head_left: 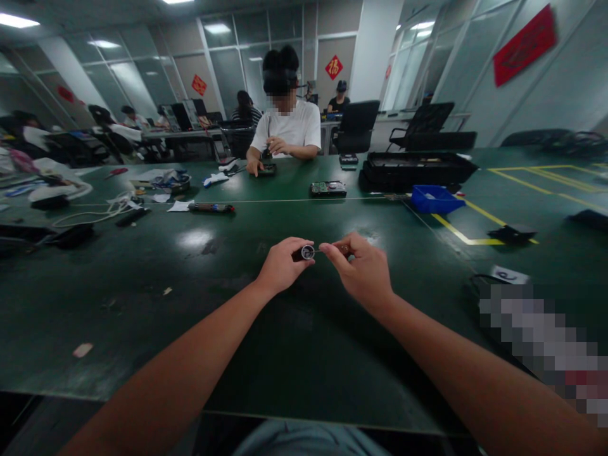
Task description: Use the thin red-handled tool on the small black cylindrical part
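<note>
My left hand (284, 265) is closed around a dark cylinder with a silver-rimmed round end (308, 252). That end faces me, and its inside is too small to make out. Just to the right, my right hand (361, 269) grips a screwdriver (346, 249) by its brownish handle, mostly covered by the fingers. Its thin metal shaft points left at the cylinder's rim; whether it touches is not clear. Both hands are above the green table (304, 354).
Across the table a person in a white shirt (308, 123) handles a small dark device. Hard drives (327, 189), a black tray (418, 170) and a blue bin (436, 199) lie beyond my hands. An electric screwdriver (211, 208) and white cable (102, 212) are leftward.
</note>
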Available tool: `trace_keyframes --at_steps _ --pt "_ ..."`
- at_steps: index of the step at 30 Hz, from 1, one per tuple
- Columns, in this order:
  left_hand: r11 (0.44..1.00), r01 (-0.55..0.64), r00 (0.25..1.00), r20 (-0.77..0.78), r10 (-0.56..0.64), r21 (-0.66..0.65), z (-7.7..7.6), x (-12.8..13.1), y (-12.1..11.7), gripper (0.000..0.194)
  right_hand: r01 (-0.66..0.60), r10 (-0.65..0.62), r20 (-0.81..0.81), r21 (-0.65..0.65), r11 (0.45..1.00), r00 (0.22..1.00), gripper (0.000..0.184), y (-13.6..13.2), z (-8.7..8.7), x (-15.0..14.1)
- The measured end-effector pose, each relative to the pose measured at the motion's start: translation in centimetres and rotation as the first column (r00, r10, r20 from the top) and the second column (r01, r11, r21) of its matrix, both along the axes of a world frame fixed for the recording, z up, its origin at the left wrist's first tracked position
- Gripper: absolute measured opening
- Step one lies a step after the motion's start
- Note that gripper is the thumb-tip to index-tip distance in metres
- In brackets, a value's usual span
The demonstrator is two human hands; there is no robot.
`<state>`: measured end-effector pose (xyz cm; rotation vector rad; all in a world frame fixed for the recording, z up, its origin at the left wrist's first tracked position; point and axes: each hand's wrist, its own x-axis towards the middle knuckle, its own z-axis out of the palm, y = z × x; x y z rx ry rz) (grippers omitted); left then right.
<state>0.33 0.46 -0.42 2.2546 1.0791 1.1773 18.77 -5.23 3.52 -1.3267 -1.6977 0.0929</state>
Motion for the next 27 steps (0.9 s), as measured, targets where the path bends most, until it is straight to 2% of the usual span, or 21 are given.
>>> trace_keyframes --at_steps 8,13,19,27 --pt "1.0 0.002 1.0 -0.008 -0.002 0.006 0.04 -0.01 0.0 0.035 -0.031 0.03 0.03 0.015 0.999 0.999 0.025 -0.26 0.18 -0.13" --pt "1.0 -0.009 1.0 -0.01 0.009 0.019 -0.11 -0.09 0.13 0.036 -0.106 0.105 0.032 0.021 0.994 0.994 0.018 -0.33 0.12 -0.24" --pt "0.999 -0.012 1.0 -0.017 0.013 0.042 -0.35 -0.13 0.29 0.036 -0.151 0.15 -0.004 -0.035 0.988 0.989 0.012 -0.15 -0.01 -0.07" --pt "1.0 -0.014 1.0 -0.015 0.015 0.022 -0.03 -0.09 0.11 0.034 -0.168 0.167 -0.035 -0.026 0.986 0.985 0.024 -0.37 -0.42 -0.25"
